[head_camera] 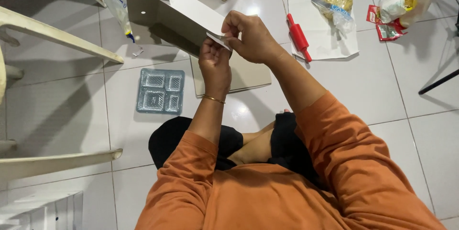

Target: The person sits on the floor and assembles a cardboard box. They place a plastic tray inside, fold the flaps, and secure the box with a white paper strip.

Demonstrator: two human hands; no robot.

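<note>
White tiled floor [382, 96] serves as the work surface; the person is seated on it cross-legged, in an orange long-sleeved top. A flat white cardboard box blank [172, 12], partly folded, is held raised above the floor, toward its far edge. The left hand [215, 65] is closed in a pinch on the near corner flap of the blank, a thin gold bangle [213, 99] being seen at the wrist. The right hand [251, 36] is closed on the same flap from the right, fingers curled over its edge, touching the left hand's fingertips. Beneath the hands a second flat card sheet [248, 74] lies on the floor. Just left of it a clear plastic compartment tray [161, 91] is set down, four sections visible. To the right, a red rolling pin [299, 37] rests on a white sheet of paper [330, 43], beside bagged dough-like food [337, 0]. A pale plastic chair [48, 34] stands at the left edge.
</note>
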